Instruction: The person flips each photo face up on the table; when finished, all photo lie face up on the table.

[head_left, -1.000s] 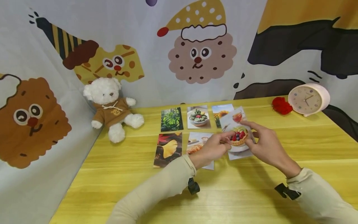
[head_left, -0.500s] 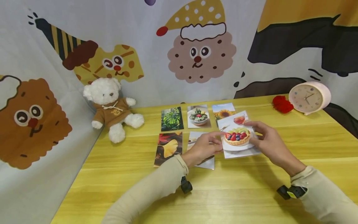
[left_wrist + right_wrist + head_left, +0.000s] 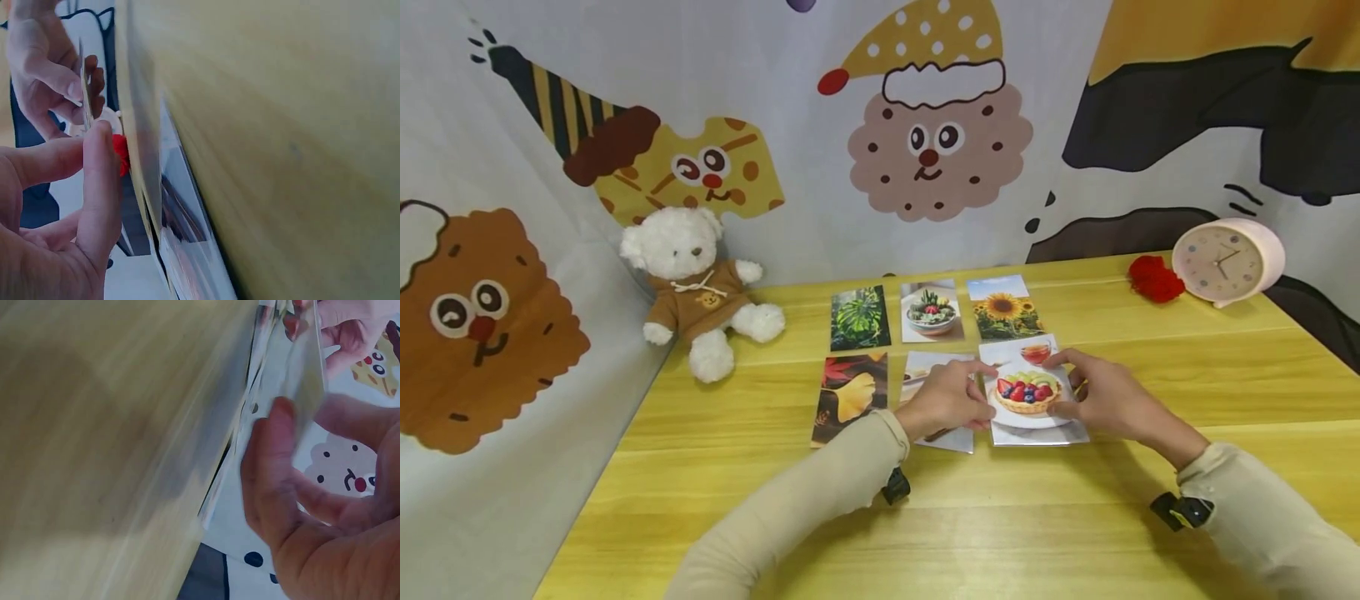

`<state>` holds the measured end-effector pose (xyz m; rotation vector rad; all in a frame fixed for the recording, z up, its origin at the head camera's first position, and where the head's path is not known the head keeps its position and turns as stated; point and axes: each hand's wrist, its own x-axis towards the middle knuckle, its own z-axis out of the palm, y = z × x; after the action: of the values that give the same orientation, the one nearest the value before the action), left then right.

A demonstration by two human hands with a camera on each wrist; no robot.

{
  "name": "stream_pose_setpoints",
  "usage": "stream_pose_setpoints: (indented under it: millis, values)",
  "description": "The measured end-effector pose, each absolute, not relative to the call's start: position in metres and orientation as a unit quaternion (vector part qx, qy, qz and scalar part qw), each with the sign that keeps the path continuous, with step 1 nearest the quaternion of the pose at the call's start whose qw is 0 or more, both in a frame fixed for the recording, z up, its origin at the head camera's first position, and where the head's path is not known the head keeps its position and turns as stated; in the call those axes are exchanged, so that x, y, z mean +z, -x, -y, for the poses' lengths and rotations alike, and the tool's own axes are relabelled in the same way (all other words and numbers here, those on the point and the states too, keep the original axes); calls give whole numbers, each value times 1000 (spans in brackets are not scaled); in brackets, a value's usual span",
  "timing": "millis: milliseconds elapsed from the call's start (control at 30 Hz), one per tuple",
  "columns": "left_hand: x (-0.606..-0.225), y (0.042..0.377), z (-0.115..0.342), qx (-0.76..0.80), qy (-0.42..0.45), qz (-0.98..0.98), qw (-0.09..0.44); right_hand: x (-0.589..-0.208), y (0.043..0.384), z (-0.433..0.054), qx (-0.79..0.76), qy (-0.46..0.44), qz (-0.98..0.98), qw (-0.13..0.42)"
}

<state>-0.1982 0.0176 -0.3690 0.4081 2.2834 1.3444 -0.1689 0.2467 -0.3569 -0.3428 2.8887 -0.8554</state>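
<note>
A photo card of a fruit tart (image 3: 1033, 423) is held nearly level between both hands, close over the table. My left hand (image 3: 943, 400) pinches its left edge with thumb and finger, partly covering the pastry card (image 3: 953, 439). On the opposite edge, my right hand (image 3: 1112, 396) grips the card between thumb and fingers. The right wrist view shows the tart card's pale underside (image 3: 307, 387) raised off the tabletop. Behind it lies a sunflower card (image 3: 1003, 307), and left of that a cactus bowl card (image 3: 931, 312).
A green leaf card (image 3: 860, 318) and an autumn leaf card (image 3: 850, 400) lie at the left of the card rows. A white teddy bear (image 3: 700, 292) sits back left. At back right stand a pink clock (image 3: 1221, 262) and a red fuzzy item (image 3: 1154, 279). A printed curtain (image 3: 820, 167) hangs behind.
Both hands have straightened the tart card and drawn it down and slightly left, off the sunflower card. The left hand now holds the card's left edge instead of reaching across its front.
</note>
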Motion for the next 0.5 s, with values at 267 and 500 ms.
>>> stream_pose_setpoints:
  millis: [267,500]
  values:
    - [-369,200,-23,415,-184,-861,229,-361,175,-249,-238,103,-957,131]
    - [-371,208,-25,430,-175,-841,279,-364,181,-249,-219,104,-957,157]
